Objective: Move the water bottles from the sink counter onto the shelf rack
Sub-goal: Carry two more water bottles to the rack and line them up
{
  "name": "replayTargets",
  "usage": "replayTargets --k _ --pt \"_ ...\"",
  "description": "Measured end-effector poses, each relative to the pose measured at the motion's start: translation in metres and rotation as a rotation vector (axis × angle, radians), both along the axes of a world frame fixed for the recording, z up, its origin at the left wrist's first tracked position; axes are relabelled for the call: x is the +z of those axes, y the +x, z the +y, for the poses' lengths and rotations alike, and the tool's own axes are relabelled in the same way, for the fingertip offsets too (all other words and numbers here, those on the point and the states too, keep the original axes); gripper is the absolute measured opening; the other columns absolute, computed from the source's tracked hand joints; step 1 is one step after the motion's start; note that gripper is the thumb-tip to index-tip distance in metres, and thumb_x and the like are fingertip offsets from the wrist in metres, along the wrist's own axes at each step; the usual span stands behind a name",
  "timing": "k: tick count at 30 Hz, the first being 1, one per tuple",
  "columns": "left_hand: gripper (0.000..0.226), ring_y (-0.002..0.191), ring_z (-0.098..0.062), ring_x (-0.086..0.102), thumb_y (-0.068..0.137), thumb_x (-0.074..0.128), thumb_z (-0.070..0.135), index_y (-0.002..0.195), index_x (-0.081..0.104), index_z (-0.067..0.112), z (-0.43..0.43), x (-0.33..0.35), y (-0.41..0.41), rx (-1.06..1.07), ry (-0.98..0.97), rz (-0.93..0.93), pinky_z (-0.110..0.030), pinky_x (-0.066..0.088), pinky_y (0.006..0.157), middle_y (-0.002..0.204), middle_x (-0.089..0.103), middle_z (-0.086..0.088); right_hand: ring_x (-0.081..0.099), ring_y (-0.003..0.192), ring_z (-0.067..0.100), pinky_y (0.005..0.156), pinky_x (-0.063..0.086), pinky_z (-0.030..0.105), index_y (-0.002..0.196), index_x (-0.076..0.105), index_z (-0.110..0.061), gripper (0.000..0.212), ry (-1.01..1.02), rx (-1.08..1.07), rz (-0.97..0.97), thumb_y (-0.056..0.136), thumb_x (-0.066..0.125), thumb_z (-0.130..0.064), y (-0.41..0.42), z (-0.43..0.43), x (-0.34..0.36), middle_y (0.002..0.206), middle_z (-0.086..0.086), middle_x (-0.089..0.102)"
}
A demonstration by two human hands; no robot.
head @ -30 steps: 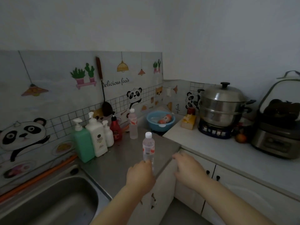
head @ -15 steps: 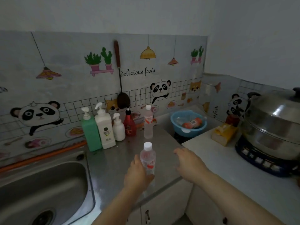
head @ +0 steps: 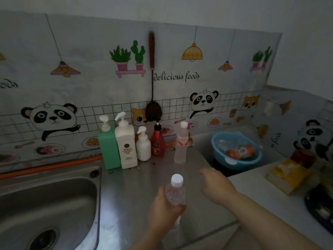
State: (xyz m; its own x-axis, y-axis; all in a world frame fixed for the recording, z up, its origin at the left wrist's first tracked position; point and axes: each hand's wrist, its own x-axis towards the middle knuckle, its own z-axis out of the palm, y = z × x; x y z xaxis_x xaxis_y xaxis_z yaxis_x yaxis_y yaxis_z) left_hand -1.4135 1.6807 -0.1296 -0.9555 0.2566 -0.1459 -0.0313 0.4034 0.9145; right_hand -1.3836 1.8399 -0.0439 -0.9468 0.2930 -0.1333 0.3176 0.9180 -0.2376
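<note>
My left hand is wrapped around a clear water bottle with a white cap, near the front of the steel sink counter. The hand covers the bottle's lower half. A second water bottle with a red-and-white label stands upright farther back, to the right of a red bottle. My right hand hovers over the counter between the two bottles, fingers apart and holding nothing. No shelf rack is in view.
A steel sink basin lies at the left. Green, white and small white pump bottles and a red bottle line the back wall. A blue bowl sits at the right, with a yellow packet beyond it.
My view has swung left and down toward the sink. My left hand has closed on the near bottle, and my right hand has reached forward over the counter.
</note>
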Motion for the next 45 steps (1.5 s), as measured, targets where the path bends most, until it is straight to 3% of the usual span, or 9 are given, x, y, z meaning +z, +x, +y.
replayTargets --k 6,11,15,19,22,26,30,39,45 --pt "0.055 0.088 -0.01 0.068 0.041 0.079 0.032 0.088 0.051 0.036 0.004 0.005 -0.036 0.079 0.112 -0.04 -0.041 0.056 0.085 0.093 0.069 0.011 0.054 0.115 0.026 0.095 0.044 0.03 0.119 0.055 -0.014 0.038 -0.045 0.052 0.03 0.082 0.061 -0.024 -0.061 0.015 0.005 0.121 0.01 0.057" --pt "0.049 0.088 -0.012 0.064 0.058 0.082 0.013 0.086 0.048 0.035 0.015 0.031 -0.076 0.137 0.094 0.053 -0.031 0.053 0.083 0.09 0.063 0.014 0.057 0.109 0.027 0.089 0.046 0.031 0.111 0.059 -0.011 0.028 -0.094 0.055 0.085 0.084 0.06 -0.02 -0.099 0.03 0.003 0.115 0.011 0.061" --pt "0.05 0.089 -0.012 0.061 0.063 0.08 0.016 0.1 0.049 0.031 0.032 0.054 -0.104 0.143 0.056 0.111 -0.026 0.047 0.076 0.091 0.061 0.013 0.062 0.103 0.022 0.087 0.052 0.034 0.102 0.058 -0.021 0.021 -0.199 0.04 0.186 0.082 0.065 -0.02 -0.13 0.047 -0.01 0.108 0.004 0.064" --pt "0.048 0.092 -0.012 0.061 0.063 0.082 0.021 0.087 0.045 0.041 0.053 0.063 -0.128 0.187 0.037 0.127 -0.027 0.049 0.079 0.089 0.059 0.017 0.056 0.092 0.012 0.078 0.048 0.027 0.105 0.053 -0.025 0.035 -0.352 -0.036 0.252 0.077 0.072 -0.017 -0.161 0.065 -0.018 0.098 -0.006 0.056" --pt "0.05 0.095 -0.011 0.061 0.063 0.083 0.021 0.084 0.043 0.043 0.069 0.067 -0.144 0.227 0.036 0.125 -0.027 0.05 0.082 0.089 0.058 0.019 0.058 0.105 0.018 0.086 0.05 0.034 0.116 0.048 -0.025 0.054 -0.467 -0.095 0.283 0.071 0.078 -0.023 -0.185 0.075 -0.027 0.11 -0.004 0.056" --pt "0.053 0.096 -0.01 0.062 0.063 0.083 0.021 0.094 0.044 0.041 0.082 0.069 -0.165 0.28 0.035 0.116 -0.026 0.049 0.082 0.094 0.061 0.016 0.055 0.117 0.028 0.095 0.049 0.046 0.125 0.042 -0.018 0.076 -0.568 -0.091 0.361 0.062 0.084 -0.021 -0.215 0.081 -0.042 0.127 0.007 0.052" --pt "0.059 0.099 -0.014 0.064 0.062 0.084 0.022 0.105 0.045 0.034 0.088 0.063 -0.181 0.362 0.026 0.099 -0.032 0.053 0.087 0.099 0.063 0.011 0.048 0.125 0.028 0.096 0.041 0.038 0.135 0.038 -0.012 0.082 -0.735 -0.062 0.378 0.066 0.081 -0.007 -0.237 0.087 -0.064 0.135 0.009 0.05" --pt "0.067 0.103 -0.017 0.064 0.058 0.085 0.023 0.116 0.052 0.023 0.08 0.056 -0.195 0.466 -0.007 0.093 -0.04 0.053 0.092 0.11 0.067 0.003 0.059 0.108 0.032 0.081 0.043 0.032 0.118 0.052 -0.005 0.065 -0.77 -0.045 0.438 0.061 0.083 -0.002 -0.25 0.088 -0.083 0.115 0.015 0.062" --pt "0.06 0.101 -0.015 0.064 0.058 0.086 0.023 0.106 0.05 0.03 0.059 0.064 -0.19 0.515 -0.002 0.126 -0.039 0.053 0.091 0.104 0.066 0.008 0.057 0.094 0.02 0.075 0.042 0.028 0.116 0.054 -0.012 0.062 -0.837 0.081 0.374 0.062 0.084 -0.008 -0.244 0.067 -0.061 0.098 -0.002 0.056"
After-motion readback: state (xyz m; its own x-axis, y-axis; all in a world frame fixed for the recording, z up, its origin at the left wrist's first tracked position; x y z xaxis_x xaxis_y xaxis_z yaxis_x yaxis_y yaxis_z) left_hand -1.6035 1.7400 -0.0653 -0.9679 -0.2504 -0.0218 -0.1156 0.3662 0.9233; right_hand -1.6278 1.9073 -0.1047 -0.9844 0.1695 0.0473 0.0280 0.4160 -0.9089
